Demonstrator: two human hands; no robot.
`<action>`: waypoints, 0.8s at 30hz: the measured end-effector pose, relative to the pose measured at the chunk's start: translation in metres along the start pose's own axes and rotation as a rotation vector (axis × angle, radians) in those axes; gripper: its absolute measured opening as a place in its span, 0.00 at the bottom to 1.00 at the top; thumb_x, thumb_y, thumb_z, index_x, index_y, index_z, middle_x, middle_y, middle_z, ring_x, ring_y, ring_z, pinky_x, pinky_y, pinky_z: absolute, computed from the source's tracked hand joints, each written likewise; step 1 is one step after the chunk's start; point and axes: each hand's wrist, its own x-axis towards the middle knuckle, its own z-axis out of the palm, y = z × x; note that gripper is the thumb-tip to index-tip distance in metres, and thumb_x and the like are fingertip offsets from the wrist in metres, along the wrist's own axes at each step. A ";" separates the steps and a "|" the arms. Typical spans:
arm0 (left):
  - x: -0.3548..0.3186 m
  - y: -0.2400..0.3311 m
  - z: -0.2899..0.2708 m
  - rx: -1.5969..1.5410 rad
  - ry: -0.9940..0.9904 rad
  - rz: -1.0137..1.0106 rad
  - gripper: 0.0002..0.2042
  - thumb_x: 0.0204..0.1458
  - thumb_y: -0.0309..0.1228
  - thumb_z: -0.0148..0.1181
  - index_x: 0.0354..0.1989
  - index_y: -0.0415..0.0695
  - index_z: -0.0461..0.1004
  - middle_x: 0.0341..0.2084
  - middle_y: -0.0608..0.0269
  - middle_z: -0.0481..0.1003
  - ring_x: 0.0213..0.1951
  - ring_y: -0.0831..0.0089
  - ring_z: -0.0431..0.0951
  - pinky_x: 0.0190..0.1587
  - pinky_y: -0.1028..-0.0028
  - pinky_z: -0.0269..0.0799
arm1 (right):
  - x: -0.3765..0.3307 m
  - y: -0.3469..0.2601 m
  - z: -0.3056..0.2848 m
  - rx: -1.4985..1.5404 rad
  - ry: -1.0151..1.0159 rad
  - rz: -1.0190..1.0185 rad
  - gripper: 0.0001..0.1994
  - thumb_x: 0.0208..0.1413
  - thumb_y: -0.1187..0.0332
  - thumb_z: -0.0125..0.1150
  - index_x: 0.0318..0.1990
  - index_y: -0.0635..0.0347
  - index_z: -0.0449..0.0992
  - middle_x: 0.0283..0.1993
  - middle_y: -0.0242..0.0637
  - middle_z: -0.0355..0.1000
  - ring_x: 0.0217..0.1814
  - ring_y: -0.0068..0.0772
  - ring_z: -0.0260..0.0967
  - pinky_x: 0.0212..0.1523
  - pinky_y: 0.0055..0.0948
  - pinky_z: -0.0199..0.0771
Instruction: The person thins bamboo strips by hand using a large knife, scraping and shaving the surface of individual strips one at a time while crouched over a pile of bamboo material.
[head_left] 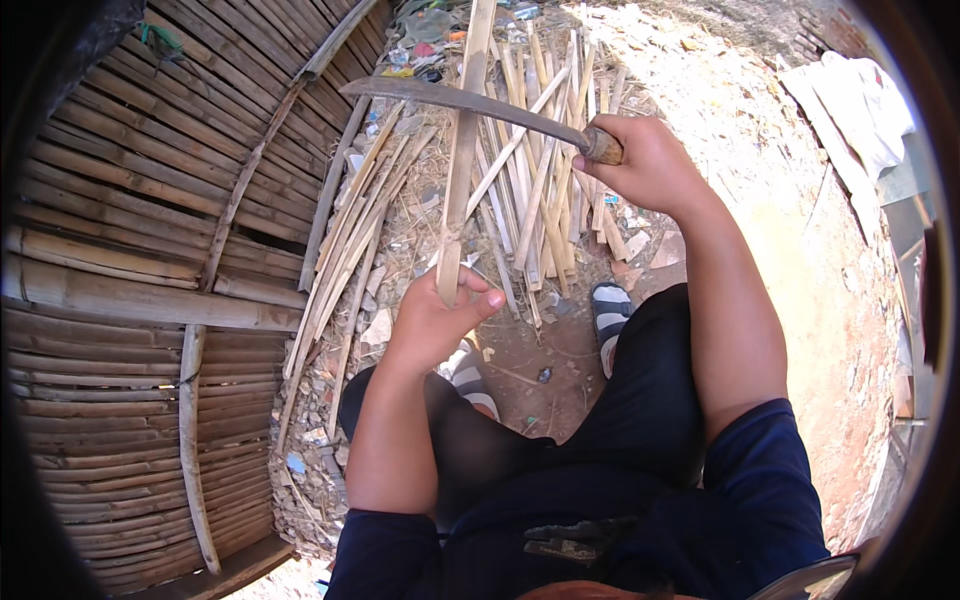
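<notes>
In my right hand [640, 165] is the wooden handle of a machete [470, 102], with my fingers closed round it. Its long, dark, curved blade points left and crosses over a flat bamboo strip [463, 160]; whether the two touch I cannot tell. My left hand [440, 320] grips the near end of that strip, which runs away from me toward the top edge. Beyond and beneath it, a pile of split bamboo strips [548, 190] lies loosely on the ground.
A bamboo slat wall [140, 190] rises on the left, with more long strips [345, 220] lying along its foot. Litter and stone chips [380, 325] cover the ground there. My sandalled feet [610, 315] are close to the pile. White cloth [860, 110] hangs at the far right.
</notes>
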 end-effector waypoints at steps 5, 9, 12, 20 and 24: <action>-0.001 0.000 -0.001 -0.007 0.014 -0.015 0.17 0.51 0.38 0.82 0.36 0.42 0.80 0.21 0.77 0.69 0.25 0.84 0.67 0.29 0.76 0.64 | -0.006 -0.011 0.010 -0.058 -0.062 -0.260 0.17 0.54 0.57 0.75 0.45 0.58 0.83 0.34 0.49 0.81 0.40 0.57 0.80 0.43 0.50 0.80; -0.001 -0.002 -0.003 0.033 0.003 -0.011 0.17 0.51 0.39 0.82 0.36 0.42 0.80 0.21 0.76 0.70 0.25 0.84 0.68 0.28 0.76 0.65 | -0.008 -0.016 0.013 -0.110 -0.085 -0.358 0.15 0.53 0.58 0.75 0.42 0.57 0.82 0.31 0.48 0.80 0.39 0.57 0.80 0.41 0.50 0.79; -0.003 0.000 -0.003 0.010 -0.012 0.005 0.17 0.52 0.39 0.82 0.36 0.42 0.80 0.21 0.76 0.69 0.24 0.84 0.68 0.28 0.76 0.65 | -0.006 -0.007 0.012 -0.055 0.031 -0.264 0.17 0.54 0.57 0.75 0.45 0.57 0.83 0.32 0.50 0.80 0.39 0.57 0.80 0.42 0.51 0.79; -0.002 0.005 -0.004 0.050 -0.050 -0.054 0.15 0.53 0.36 0.80 0.38 0.44 0.78 0.25 0.77 0.68 0.28 0.85 0.66 0.32 0.77 0.63 | -0.006 0.001 0.003 -0.016 0.069 -0.165 0.17 0.55 0.56 0.74 0.46 0.57 0.83 0.33 0.52 0.80 0.40 0.58 0.80 0.42 0.50 0.78; -0.001 -0.002 0.000 0.042 -0.017 0.034 0.16 0.52 0.39 0.81 0.36 0.43 0.80 0.19 0.78 0.66 0.23 0.85 0.64 0.26 0.77 0.61 | -0.010 -0.013 0.009 -0.062 -0.051 -0.355 0.14 0.53 0.60 0.74 0.41 0.58 0.82 0.31 0.50 0.79 0.39 0.59 0.79 0.40 0.52 0.77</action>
